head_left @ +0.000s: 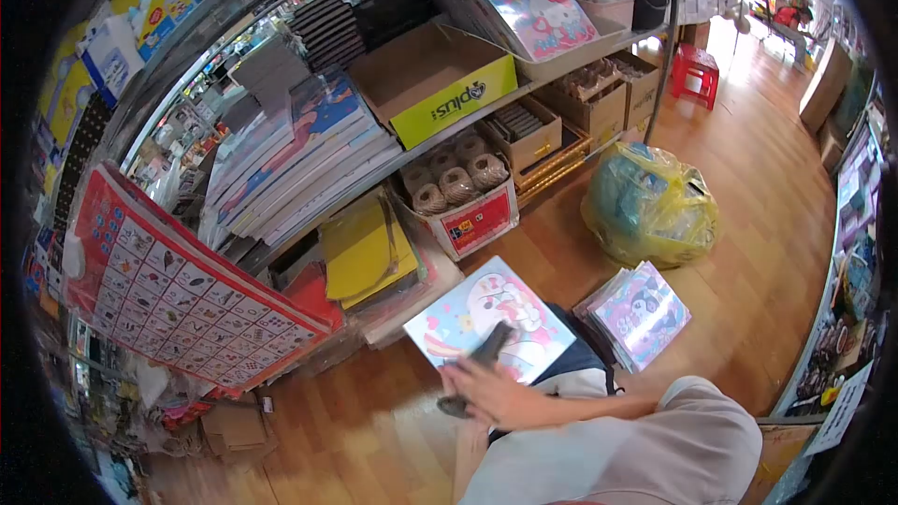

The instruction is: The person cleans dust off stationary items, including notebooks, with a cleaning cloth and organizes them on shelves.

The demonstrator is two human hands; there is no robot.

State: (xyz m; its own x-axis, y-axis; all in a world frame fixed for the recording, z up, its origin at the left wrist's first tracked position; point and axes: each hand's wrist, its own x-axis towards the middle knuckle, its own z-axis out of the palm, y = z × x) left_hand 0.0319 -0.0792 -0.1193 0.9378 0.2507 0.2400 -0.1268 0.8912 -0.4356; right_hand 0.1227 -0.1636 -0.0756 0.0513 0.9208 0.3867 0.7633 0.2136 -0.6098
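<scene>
A square board with a pink and white cartoon picture (533, 313) lies across the person's lap. Over its lower left part is a dark, blurred tool (488, 348), slanting from upper right to lower left. One of my hands, my right hand (500, 396), reaches in from the right and lies over this tool at the board's near edge; motion smears its fingers. My left hand is mostly hidden beneath it, with only a forearm showing below. To the right of the lap, a stack of similar picture boards (642, 314) rests on the floor.
A yellow plastic bag (652, 206) sits on the floor beyond the stack. Shelves hold a green and brown box (454, 98), piled boards (290, 168) and a box of twine rolls (470, 226). A red chart (178, 290) stands at left. Farther back is a red stool (695, 75).
</scene>
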